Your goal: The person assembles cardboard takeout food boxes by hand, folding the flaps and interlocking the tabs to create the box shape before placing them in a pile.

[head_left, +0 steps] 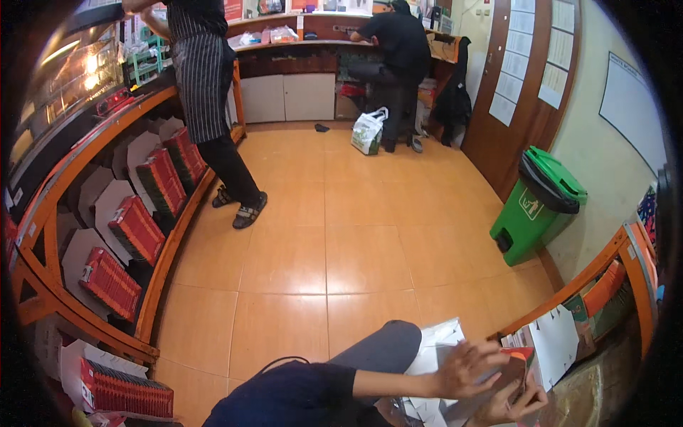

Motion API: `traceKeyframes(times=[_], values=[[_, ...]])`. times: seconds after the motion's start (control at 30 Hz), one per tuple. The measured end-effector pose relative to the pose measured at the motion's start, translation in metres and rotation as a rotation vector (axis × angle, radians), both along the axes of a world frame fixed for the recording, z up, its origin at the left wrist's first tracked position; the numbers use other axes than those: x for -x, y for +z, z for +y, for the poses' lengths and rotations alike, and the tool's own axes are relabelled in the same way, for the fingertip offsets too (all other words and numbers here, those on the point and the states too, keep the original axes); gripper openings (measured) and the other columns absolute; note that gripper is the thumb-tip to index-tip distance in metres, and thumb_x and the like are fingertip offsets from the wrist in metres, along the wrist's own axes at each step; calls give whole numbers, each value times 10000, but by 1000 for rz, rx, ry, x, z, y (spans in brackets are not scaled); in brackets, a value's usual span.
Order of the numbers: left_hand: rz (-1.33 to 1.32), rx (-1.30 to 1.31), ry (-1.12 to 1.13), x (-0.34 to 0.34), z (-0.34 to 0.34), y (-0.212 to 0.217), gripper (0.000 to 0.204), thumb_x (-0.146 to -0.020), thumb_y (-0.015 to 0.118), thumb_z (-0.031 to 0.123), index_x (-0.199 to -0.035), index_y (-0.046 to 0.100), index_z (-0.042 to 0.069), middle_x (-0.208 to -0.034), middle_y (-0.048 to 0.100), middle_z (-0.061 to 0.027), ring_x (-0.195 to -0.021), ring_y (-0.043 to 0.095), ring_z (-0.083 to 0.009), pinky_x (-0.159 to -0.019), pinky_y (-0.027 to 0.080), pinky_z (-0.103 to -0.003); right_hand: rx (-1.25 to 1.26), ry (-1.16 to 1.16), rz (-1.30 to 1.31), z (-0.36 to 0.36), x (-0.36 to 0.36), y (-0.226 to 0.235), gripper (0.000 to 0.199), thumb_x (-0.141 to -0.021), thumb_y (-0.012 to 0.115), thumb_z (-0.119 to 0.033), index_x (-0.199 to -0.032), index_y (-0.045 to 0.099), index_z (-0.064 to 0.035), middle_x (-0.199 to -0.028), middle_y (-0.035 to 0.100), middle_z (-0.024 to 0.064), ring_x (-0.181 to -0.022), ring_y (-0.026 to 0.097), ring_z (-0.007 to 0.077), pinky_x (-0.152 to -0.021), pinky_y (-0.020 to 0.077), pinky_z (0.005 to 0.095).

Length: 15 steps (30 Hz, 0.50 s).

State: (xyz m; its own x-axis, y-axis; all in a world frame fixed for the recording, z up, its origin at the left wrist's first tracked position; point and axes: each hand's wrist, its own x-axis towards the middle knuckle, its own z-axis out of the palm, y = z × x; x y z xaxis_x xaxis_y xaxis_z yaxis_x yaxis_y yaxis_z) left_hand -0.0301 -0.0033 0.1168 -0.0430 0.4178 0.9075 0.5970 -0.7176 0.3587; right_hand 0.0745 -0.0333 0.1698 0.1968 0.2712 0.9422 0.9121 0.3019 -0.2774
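Note:
Both my hands are at the lower right, beside my bent knee. My left hand (pixel 469 370) reaches across from the left, fingers apart and loosely bent, with nothing seen in it. My right hand (pixel 509 406) is just below it, its fingers bent round the lower edge of a flat red-and-brown package (pixel 519 364). Part of that package is hidden behind the fingers. White folded cardboard (pixel 435 349) and clear plastic lie under and beside my hands. An upright white carton flap (pixel 555 349) stands just to the right.
An orange-framed rack (pixel 149 313) holds open cartons of red packets (pixel 112 281) along the left. Beside it stands a person in a striped apron (pixel 199 92). Another person (pixel 398 50) sits at the far counter by a white bag (pixel 370 132). A green bin (pixel 533 206) stands right.

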Motion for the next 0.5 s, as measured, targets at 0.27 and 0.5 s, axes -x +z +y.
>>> traceKeyframes(times=[0.27, 0.5], values=[[-59, 437, -197, -24, -2, -29, 747, -946, 510, 473, -1430, 305, -56, -1405, 385, -277, -1305, 405, -392, -1059, 355, -501, 184, 419, 119, -1, 25, -17, 245, -915, 643, -154, -1031, 673, 60, -1057, 659, 194, -936, 657, 308, -792, 547, 384], [-251, 547, -710, 6, 5, 14, 524, -979, 475, 390, -1259, 461, -53, -1238, 477, -196, -1223, 439, -366, -1042, 341, -442, 247, 483, 102, -8, -1, -6, 179, -866, 712, -117, -945, 692, 42, -843, 689, 158, -739, 678, 281, -651, 556, 331]])
